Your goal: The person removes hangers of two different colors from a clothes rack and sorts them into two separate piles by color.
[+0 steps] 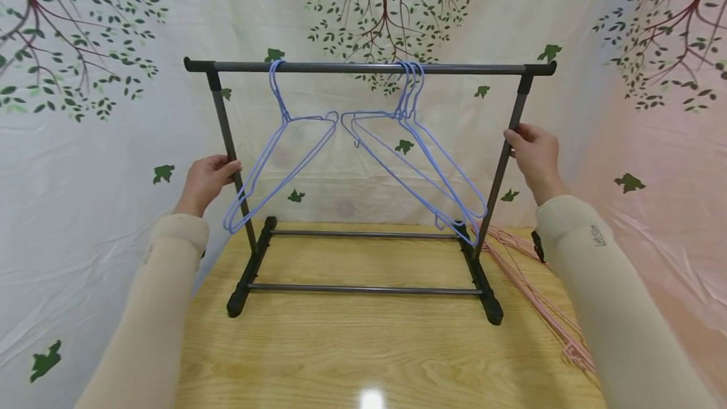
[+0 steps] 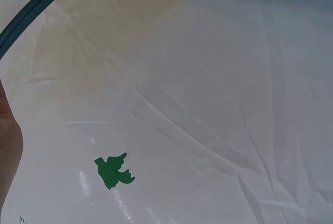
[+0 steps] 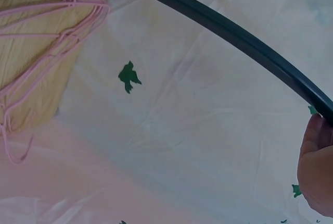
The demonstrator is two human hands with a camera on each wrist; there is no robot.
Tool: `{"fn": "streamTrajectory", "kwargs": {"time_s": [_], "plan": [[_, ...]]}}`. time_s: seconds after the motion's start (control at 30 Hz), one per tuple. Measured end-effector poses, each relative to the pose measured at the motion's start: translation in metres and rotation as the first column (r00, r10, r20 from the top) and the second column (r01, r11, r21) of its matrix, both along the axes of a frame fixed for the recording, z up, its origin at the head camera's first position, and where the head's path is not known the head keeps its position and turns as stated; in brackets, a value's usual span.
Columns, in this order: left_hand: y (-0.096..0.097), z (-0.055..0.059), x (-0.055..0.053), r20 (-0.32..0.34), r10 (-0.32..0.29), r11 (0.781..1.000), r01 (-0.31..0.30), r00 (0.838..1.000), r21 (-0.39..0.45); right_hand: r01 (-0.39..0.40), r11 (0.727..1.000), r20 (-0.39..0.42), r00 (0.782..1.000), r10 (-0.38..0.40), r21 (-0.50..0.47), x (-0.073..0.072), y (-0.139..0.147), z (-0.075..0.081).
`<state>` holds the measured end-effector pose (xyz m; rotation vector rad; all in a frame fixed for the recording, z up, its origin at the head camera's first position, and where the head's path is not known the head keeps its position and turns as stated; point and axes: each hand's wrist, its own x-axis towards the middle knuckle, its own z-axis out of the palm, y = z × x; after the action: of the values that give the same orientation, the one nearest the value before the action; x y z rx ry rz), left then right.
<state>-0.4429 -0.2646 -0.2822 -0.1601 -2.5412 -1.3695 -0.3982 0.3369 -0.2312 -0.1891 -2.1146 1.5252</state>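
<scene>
Far left, the pale left sleeve (image 1: 159,295) bore marks too faint to read; beyond its cuff, the left hand (image 1: 206,180) was clamped on the rack's left post (image 1: 223,118), pinching it between thumb and fingers. Below that grip ran the left edge of the wooden tabletop (image 1: 375,352). Just inside it hung the left blue hangers (image 1: 284,113), one low corner crossing the post beneath the hand! Their hooks sat on the top bar (image 1: 341,68), higher than both grips. Between and below the hands stood the base (image 1: 363,289), wood open in front of it. Over came the right blue hangers (image 1: 404,112), inside the right post (image 1: 495,188), and there the right hand (image 1: 536,155) pinched tight too! Its sleeve (image 1: 613,295) showed small lettering, not surely legible. Below that grip, pink hangers (image 1: 534,295) lay along the tabletop's right edge, one hook poking past it.
</scene>
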Motion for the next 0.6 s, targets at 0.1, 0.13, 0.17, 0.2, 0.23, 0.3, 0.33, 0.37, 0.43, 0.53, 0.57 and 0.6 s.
{"fn": "streamTrajectory", "kwargs": {"time_s": [0.1, 0.13, 0.17, 0.2, 0.23, 0.3, 0.33, 0.37, 0.43, 0.53, 0.57, 0.6], "plan": [[0.000, -0.001, -0.001, 0.006, 0.001, 1.000, -0.001, 1.000, 0.006, 0.001, 1.000, 0.008, 1.000, -0.001, -0.019, 0.000, 0.001, -0.007], [0.000, 0.000, -0.002, 0.007, 0.004, 1.000, -0.004, 1.000, 0.007, 0.000, 1.000, 0.011, 1.000, 0.000, -0.027, 0.000, 0.001, -0.010], [0.000, 0.000, -0.002, 0.009, 0.006, 1.000, -0.006, 1.000, 0.006, 0.000, 1.000, 0.017, 1.000, 0.000, -0.027, 0.000, 0.001, -0.012], [0.000, 0.000, -0.002, 0.009, 0.007, 1.000, -0.007, 1.000, 0.006, -0.001, 1.000, 0.016, 1.000, 0.002, -0.026, 0.000, 0.001, -0.015], [0.000, 0.000, -0.002, 0.011, 0.008, 1.000, -0.008, 1.000, 0.005, -0.003, 1.000, 0.015, 1.000, 0.003, -0.023, 0.000, 0.001, -0.017], [0.000, 0.000, -0.002, 0.011, 0.011, 1.000, -0.011, 1.000, 0.005, -0.005, 1.000, 0.024, 1.000, 0.005, -0.011, 0.001, 0.001, -0.022], [0.000, 0.000, -0.003, 0.010, 0.013, 1.000, -0.013, 1.000, 0.005, -0.005, 1.000, 0.030, 1.000, 0.005, -0.002, 0.000, 0.001, -0.024], [0.000, 0.000, -0.003, 0.008, 0.016, 1.000, -0.016, 1.000, 0.003, -0.007, 1.000, 0.033, 0.999, 0.007, 0.004, 0.001, 0.001, -0.026], [0.000, 0.000, -0.003, 0.003, 0.019, 1.000, -0.019, 1.000, 0.004, -0.011, 1.000, 0.040, 0.999, 0.011, 0.017, 0.001, 0.001, -0.031], [0.000, -0.001, -0.003, -0.002, 0.018, 1.000, -0.018, 1.000, 0.010, -0.010, 0.999, 0.046, 0.999, 0.008, 0.040, 0.002, 0.002, -0.037], [0.000, -0.001, -0.002, -0.001, 0.015, 1.000, -0.015, 1.000, 0.013, -0.009, 0.999, 0.043, 0.999, 0.008, 0.042, 0.002, 0.002, -0.039], [0.000, -0.001, -0.002, 0.000, 0.012, 1.000, -0.012, 1.000, 0.015, -0.005, 0.999, 0.037, 0.999, 0.004, 0.047, 0.002, 0.002, -0.041]]}}
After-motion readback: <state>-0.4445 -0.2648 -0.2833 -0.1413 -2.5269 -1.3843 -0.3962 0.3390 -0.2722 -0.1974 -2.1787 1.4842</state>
